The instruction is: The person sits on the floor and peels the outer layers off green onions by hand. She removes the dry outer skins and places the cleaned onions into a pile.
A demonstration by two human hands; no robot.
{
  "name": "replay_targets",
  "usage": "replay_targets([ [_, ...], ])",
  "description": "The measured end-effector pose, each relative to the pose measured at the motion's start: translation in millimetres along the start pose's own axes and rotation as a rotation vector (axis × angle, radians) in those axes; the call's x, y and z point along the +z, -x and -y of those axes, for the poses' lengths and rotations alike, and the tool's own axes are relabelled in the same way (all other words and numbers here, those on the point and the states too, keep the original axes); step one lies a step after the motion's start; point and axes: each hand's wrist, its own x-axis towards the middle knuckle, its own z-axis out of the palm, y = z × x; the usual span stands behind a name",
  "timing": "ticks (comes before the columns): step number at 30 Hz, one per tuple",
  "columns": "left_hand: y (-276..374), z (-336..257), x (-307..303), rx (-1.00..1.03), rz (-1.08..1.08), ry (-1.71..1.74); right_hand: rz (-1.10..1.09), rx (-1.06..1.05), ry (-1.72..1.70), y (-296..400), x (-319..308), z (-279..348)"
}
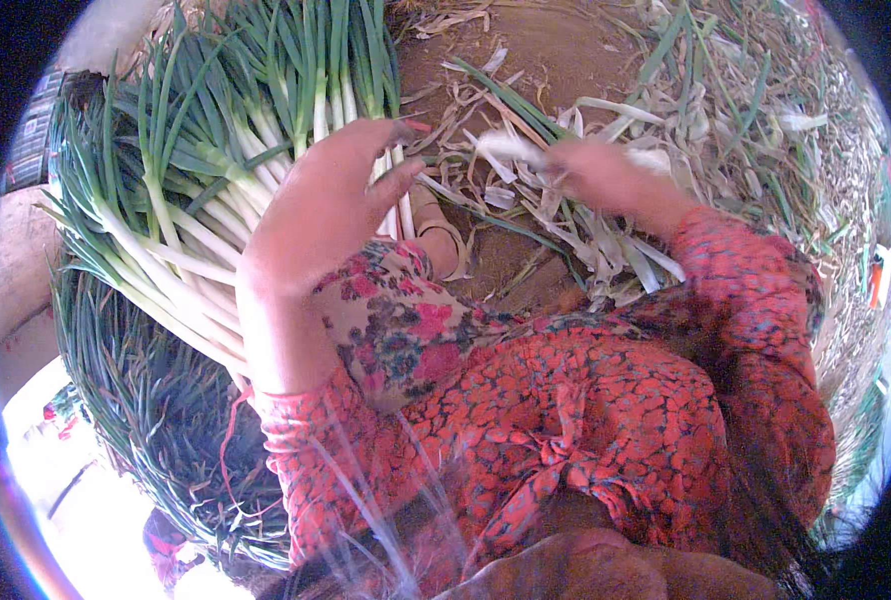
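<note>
My left hand (333,187) is over the right edge of a pile of green onions (220,180) with white stalks and green tops. Its thumb and fingers are apart, and white stalks show beside and below them; whether it touches them is unclear. My right hand (592,172) is blurred by motion, above dry peeled leaves on the ground. A whitish blurred strip (509,146) and some green leaves (524,109) lie at its fingertips; whether they are held cannot be made out.
Stripped husks and leaves (685,112) cover the ground at the right. A large mass of green onion tops (168,405) lies at the lower left, with a red string (229,442) near my left arm. Bare soil (565,37) shows ahead. A foot (438,247) is below my left hand.
</note>
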Motion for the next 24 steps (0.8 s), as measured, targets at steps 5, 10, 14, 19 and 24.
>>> replay_targets([
  [5, -5.8, -5.9, -6.5, 0.016, 0.02, 0.039, -0.065, -0.258, -0.056, -53.6, 146.6, -5.1],
  [10, 6.9, -24.4, -21.6, -0.07, 0.127, 0.093, -0.159, -0.186, -0.073, -109.8, 157.7, 34.3],
  [14, -10.9, -20.9, -25.8, -0.118, 0.2, 0.049, -0.276, -0.052, 0.045, -149.6, 168.0, 14.6],
  [19, -16.9, -5.2, -21.5, 0.009, 0.27, 0.0, -0.086, 0.14, 0.134, -186.9, 177.8, 2.4],
  [24, -26.7, -1.7, -15.9, 0.008, 0.272, -0.068, -0.037, -0.007, 0.142, -186.7, 182.2, -20.8],
])
